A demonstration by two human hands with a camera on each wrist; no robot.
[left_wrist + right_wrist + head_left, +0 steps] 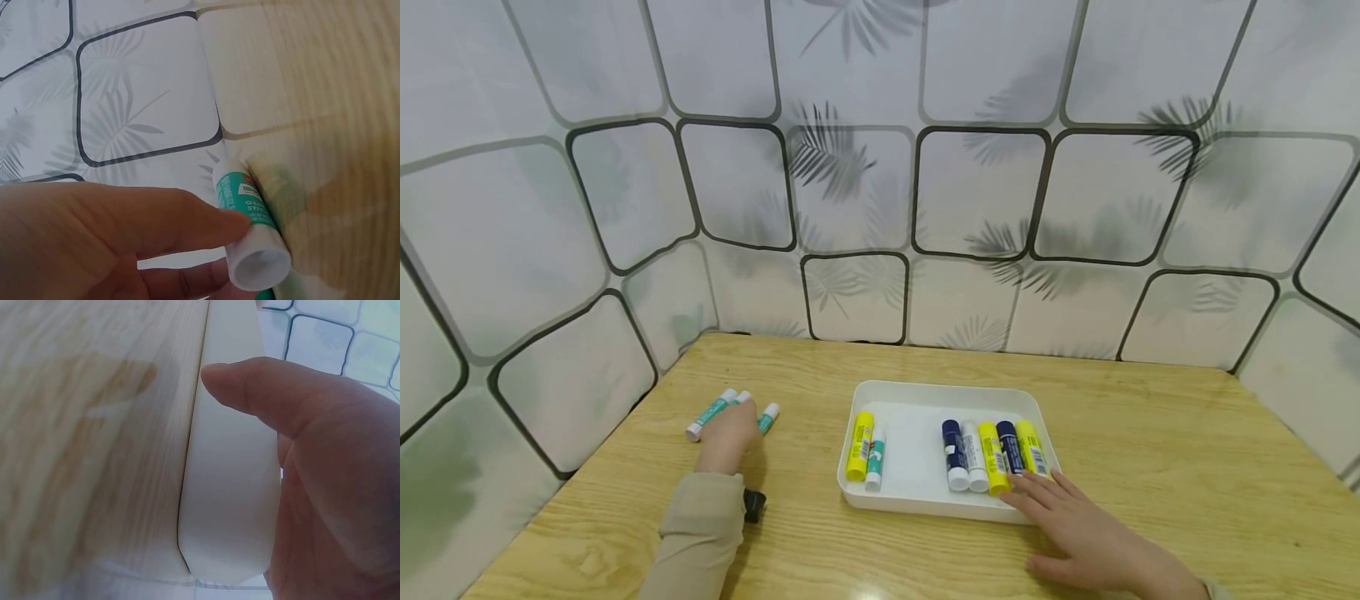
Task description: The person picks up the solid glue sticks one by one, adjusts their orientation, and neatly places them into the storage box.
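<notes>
My left hand [730,429] reaches down over the teal-and-white glue sticks at the table's left. Its thumb and fingers pinch one teal glue stick [240,190], which lies close against the tabletop in the left wrist view. Another teal glue stick [711,414] lies to the hand's left, and a white cap shows just beyond the knuckles. My right hand [1090,533] rests at the front right corner of the white tray [917,502], fingers straight over the rim. In the right wrist view its thumb lies against the tray's outer wall.
Inside the tray, a yellow glue stick [860,446] and a small teal one [876,460] lie at left. At right, several yellow, white and navy sticks [953,450] lie side by side. A patterned curtain [865,296] stands behind the wooden table [820,550].
</notes>
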